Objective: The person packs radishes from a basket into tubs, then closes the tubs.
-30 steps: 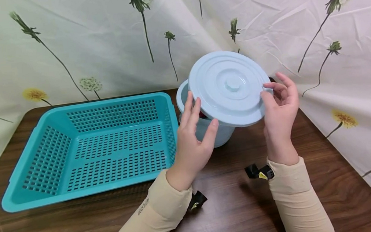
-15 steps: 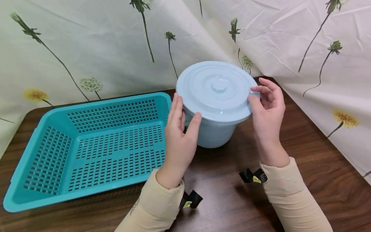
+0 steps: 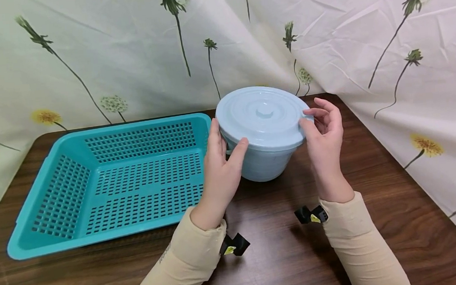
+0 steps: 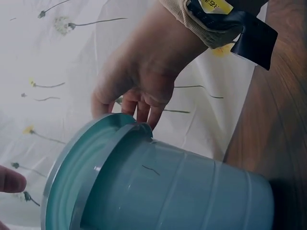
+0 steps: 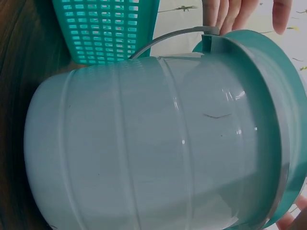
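A light blue bucket [image 3: 263, 165] stands on the table, with its round lid [image 3: 246, 118] over the mouth. In the left wrist view, the lid edge shows beyond the bucket rim; I cannot tell whether it is seated. My right hand [image 3: 327, 147] pinches the small tab at the lid's right edge between thumb and fingers. At the left side, my left hand [image 3: 219, 170] holds its fingers fairly straight along the bucket and lid edge, thumb apart toward the front. The bucket's bail handle [image 5: 168, 35] hangs on the left side. The lid hides the bucket's contents.
A teal perforated basket [image 3: 110, 236] lies left of the bucket, close to my left hand. Behind the brown wooden table [image 3: 275, 265] hangs a white cloth [image 3: 130, 47] printed with dandelions.
The lid has come down and left from a raised, tilted position onto the bucket, covering its mouth. Both hands moved left with it, the left now alongside the bucket.
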Action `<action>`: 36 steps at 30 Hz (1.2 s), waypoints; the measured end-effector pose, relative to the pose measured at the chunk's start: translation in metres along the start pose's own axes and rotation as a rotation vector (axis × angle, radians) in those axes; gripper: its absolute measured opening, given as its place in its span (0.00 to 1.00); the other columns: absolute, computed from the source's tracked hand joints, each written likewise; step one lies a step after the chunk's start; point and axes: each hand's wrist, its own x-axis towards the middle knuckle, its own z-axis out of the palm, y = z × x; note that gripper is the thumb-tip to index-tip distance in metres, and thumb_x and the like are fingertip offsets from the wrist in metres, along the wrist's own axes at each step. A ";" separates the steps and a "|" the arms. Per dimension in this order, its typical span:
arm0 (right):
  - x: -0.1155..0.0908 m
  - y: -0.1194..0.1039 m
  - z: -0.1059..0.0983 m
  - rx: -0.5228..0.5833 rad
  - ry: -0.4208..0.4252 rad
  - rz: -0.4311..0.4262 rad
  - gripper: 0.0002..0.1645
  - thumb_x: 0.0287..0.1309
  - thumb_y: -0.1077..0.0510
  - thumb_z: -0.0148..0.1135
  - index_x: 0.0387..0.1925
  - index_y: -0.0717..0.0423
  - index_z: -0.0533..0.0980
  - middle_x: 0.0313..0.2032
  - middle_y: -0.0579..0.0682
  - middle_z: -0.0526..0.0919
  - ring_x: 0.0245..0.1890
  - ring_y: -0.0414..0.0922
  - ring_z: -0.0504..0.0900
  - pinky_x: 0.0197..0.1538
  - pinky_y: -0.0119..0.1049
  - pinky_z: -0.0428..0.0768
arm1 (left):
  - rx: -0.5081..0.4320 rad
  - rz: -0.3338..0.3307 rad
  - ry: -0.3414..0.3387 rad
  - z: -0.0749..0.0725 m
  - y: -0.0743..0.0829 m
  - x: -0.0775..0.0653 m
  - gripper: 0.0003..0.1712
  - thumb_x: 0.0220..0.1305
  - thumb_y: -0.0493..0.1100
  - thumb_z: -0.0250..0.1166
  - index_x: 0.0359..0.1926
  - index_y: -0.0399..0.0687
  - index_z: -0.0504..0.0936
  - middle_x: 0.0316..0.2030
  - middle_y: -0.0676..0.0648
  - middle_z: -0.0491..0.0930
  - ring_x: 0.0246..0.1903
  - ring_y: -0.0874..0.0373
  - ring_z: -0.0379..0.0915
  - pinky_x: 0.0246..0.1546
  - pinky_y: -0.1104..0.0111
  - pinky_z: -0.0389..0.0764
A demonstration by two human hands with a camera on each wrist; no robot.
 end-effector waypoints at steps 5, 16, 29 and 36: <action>0.001 0.001 -0.001 0.001 0.008 0.017 0.25 0.55 0.76 0.53 0.52 0.54 0.73 0.34 0.46 0.79 0.42 0.43 0.77 0.54 0.33 0.71 | -0.005 -0.047 -0.010 0.001 0.000 0.000 0.48 0.70 0.42 0.58 0.78 0.43 0.36 0.79 0.46 0.36 0.78 0.56 0.37 0.75 0.60 0.51; 0.004 0.005 -0.002 -0.018 -0.035 0.096 0.24 0.57 0.73 0.54 0.55 0.58 0.71 0.37 0.48 0.75 0.44 0.42 0.74 0.58 0.33 0.67 | 0.070 -0.142 -0.030 0.004 -0.007 0.002 0.51 0.68 0.46 0.60 0.79 0.47 0.36 0.79 0.48 0.38 0.78 0.49 0.40 0.74 0.49 0.55; 0.006 0.006 -0.005 -0.037 -0.077 0.137 0.24 0.60 0.72 0.55 0.58 0.57 0.69 0.45 0.48 0.75 0.54 0.46 0.73 0.60 0.35 0.67 | 0.028 -0.199 -0.027 0.001 -0.010 0.004 0.51 0.69 0.46 0.60 0.79 0.50 0.36 0.79 0.50 0.39 0.78 0.56 0.37 0.74 0.49 0.54; 0.005 -0.004 -0.013 -0.026 -0.073 0.078 0.24 0.60 0.71 0.57 0.58 0.54 0.72 0.49 0.45 0.79 0.60 0.44 0.73 0.70 0.38 0.61 | -0.017 -0.221 -0.031 -0.006 -0.005 0.002 0.47 0.70 0.45 0.59 0.79 0.51 0.40 0.79 0.53 0.37 0.78 0.57 0.30 0.76 0.55 0.47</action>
